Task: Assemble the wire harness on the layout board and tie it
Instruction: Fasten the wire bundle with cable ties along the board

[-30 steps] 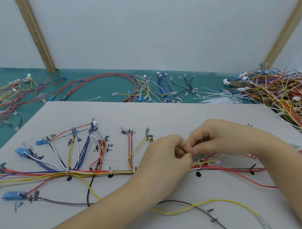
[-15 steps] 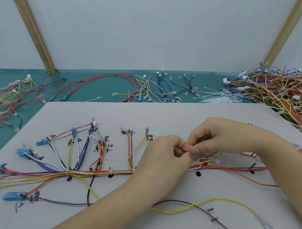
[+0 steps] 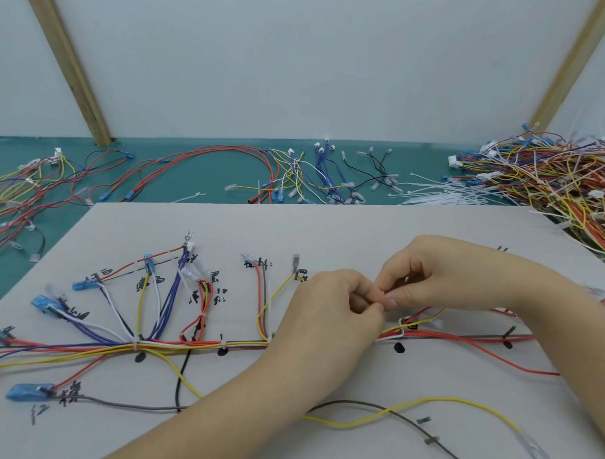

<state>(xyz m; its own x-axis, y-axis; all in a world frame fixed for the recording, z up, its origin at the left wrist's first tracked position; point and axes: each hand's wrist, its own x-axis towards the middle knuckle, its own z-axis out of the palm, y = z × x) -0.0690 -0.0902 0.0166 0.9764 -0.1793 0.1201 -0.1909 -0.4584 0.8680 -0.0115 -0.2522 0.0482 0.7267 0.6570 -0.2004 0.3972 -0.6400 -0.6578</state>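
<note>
A white layout board [image 3: 328, 225] with handwritten marks carries the wire harness [image 3: 195, 345], a trunk of red, yellow, blue and black wires branching to blue terminals. White ties [image 3: 135, 345] bind the trunk at two marked spots on the left. My left hand [image 3: 331, 317] and my right hand [image 3: 443, 276] meet fingertip to fingertip just above the trunk. Both pinch the tail of a white cable tie [image 3: 401, 331] looped around the wires below them; the fingers hide most of the tail. A loose yellow wire [image 3: 437, 401] and a dark wire [image 3: 351, 404] cross the board's near part.
A heap of white cable ties [image 3: 444, 197] lies behind the board at the right, next to a big tangle of coloured wires [image 3: 549, 179]. More loose wires lie on the green mat [image 3: 196, 185] at the back and far left. Two wooden posts [image 3: 73, 76] lean against the wall.
Both hands stay pinched together at the same spot above the trunk; the fingertips have shifted only slightly.
</note>
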